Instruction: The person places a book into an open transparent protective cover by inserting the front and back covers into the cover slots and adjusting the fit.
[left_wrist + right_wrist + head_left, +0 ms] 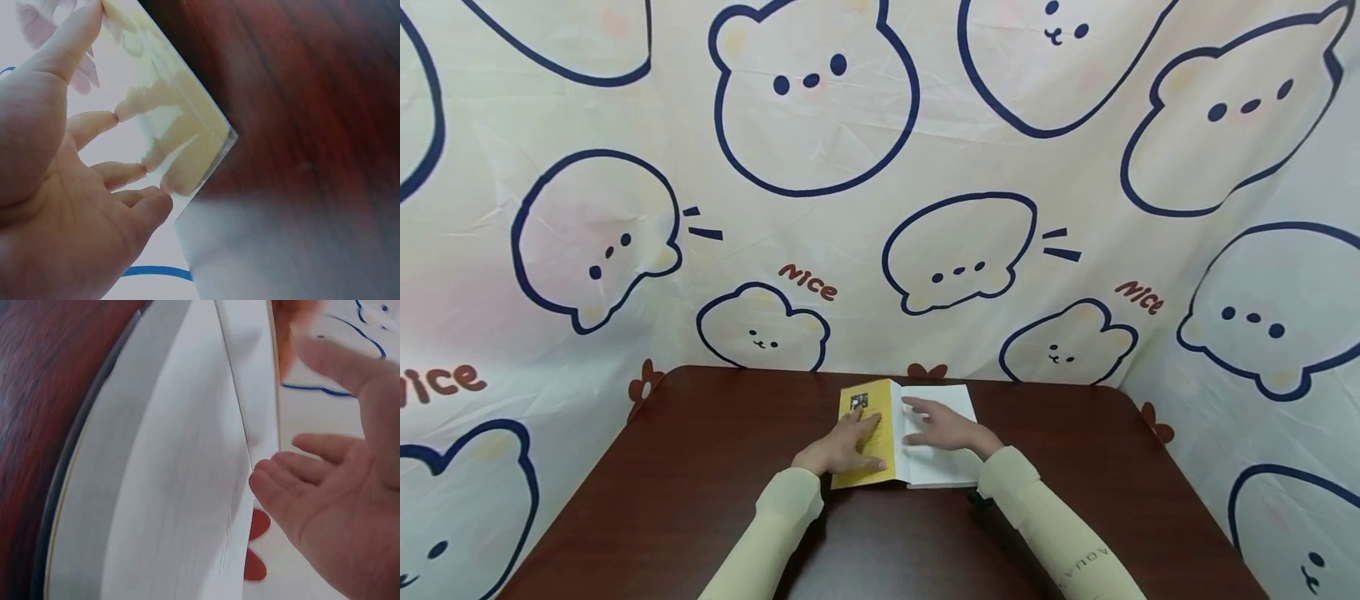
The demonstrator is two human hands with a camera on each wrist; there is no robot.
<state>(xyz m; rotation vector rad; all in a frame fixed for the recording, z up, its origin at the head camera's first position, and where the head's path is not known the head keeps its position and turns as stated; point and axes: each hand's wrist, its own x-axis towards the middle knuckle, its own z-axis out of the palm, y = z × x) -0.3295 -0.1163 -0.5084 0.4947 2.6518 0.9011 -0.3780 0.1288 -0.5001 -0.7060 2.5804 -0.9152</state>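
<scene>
An opened book lies on the table, with a yellow printed flap or cover (863, 475) on its left side and a blank white page (943, 471) on its right. My left hand (844, 446) rests on the yellow side with fingers spread. In the left wrist view, its fingertips touch the glossy yellow sheet (187, 156), which mirrors them. Over the white side is my right hand (951, 429), fingers extended and slightly bent toward the fold. The right wrist view shows its fingertips at the white page (169, 456), near the crease, with nothing gripped.
The brown wooden table (700, 467) extends around the book on every side. A pale cloth with cartoon bear outlines (812, 150) hangs behind the table and along both sides. A small dark item (977, 500) shows beneath my right wrist.
</scene>
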